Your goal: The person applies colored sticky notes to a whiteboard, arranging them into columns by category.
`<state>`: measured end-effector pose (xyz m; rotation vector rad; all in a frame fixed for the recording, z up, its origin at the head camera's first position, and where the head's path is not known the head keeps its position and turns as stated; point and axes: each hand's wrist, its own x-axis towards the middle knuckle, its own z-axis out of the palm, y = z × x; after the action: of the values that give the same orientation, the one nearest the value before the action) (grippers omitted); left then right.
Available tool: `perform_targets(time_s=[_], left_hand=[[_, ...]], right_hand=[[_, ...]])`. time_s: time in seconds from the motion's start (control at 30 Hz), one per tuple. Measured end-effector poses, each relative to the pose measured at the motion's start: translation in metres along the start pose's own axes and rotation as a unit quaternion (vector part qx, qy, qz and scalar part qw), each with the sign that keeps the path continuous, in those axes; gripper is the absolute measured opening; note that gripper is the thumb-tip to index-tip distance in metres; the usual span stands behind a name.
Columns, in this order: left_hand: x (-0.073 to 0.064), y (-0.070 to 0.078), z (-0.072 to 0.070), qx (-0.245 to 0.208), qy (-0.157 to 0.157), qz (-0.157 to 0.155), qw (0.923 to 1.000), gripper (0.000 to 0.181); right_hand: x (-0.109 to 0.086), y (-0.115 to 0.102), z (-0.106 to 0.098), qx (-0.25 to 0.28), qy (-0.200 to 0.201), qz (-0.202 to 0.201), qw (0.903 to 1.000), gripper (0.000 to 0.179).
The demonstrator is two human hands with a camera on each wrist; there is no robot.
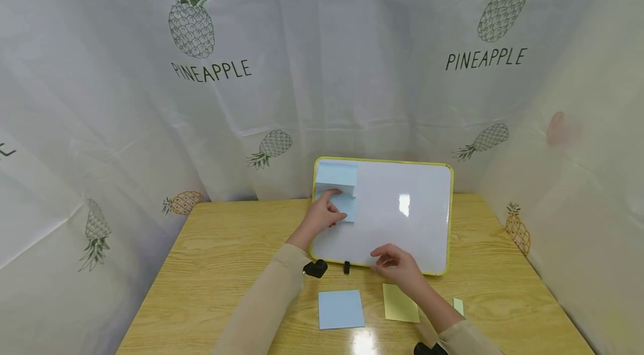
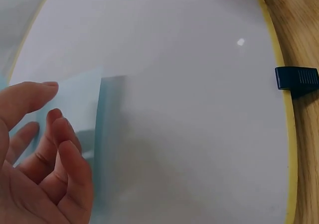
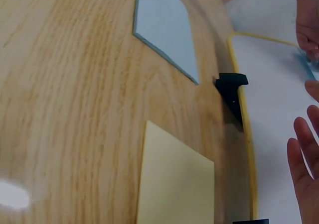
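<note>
A yellow-rimmed whiteboard (image 1: 397, 198) leans at the back of the table. Two light blue sticky notes are at its upper left, the upper note (image 1: 336, 174) above the lower note (image 1: 349, 205). My left hand (image 1: 319, 216) is at the lower note, index fingertip by its top edge and thumb spread apart lower down. In the left wrist view, this note (image 2: 84, 102) has a free edge standing off the board, behind my loosely bent fingers. In front of the board's lower edge, my right hand (image 1: 401, 270) hovers with relaxed fingers, holding nothing.
On the wooden table (image 1: 226, 243) lie a blue sticky-note pad (image 1: 341, 310) and a yellow pad (image 1: 398, 304), partly under my right arm. A pale green strip (image 1: 458, 306) lies farther right. A dark clip (image 1: 346, 267) grips the board's lower rim. A pineapple-print curtain (image 1: 332, 81) hangs behind.
</note>
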<state>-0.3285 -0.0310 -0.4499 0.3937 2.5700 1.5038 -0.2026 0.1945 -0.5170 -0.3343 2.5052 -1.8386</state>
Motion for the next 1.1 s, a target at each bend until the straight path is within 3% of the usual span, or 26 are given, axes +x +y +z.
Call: perform_targets(time_s=[0.17, 0.43, 0.67, 0.87, 1.1], left_hand=[[0.004, 0.005, 0.001, 0.015, -0.025, 0.011, 0.9995, 0.064], [0.009, 0.009, 0.004, 0.048, -0.053, 0.02, 0.9972, 0.063], [0.009, 0.016, 0.005, 0.076, -0.082, 0.03, 0.9933, 0.065], [-0.003, 0.012, 0.006, 0.067, -0.14, 0.053, 0.9864, 0.07], [-0.03, -0.014, 0.009, 0.054, -0.163, 0.067, 0.9828, 0.063]], right_hand=[[-0.007, 0.003, 0.0, -0.009, -0.012, -0.011, 0.9998, 0.029], [-0.014, 0.003, 0.0, -0.013, -0.019, 0.016, 0.9996, 0.028], [-0.019, 0.009, -0.002, -0.012, -0.015, 0.011, 0.9998, 0.03], [-0.022, 0.018, -0.001, 0.001, -0.02, -0.013, 0.9997, 0.03], [-0.022, 0.026, 0.004, -0.006, -0.017, -0.071, 0.9973, 0.028]])
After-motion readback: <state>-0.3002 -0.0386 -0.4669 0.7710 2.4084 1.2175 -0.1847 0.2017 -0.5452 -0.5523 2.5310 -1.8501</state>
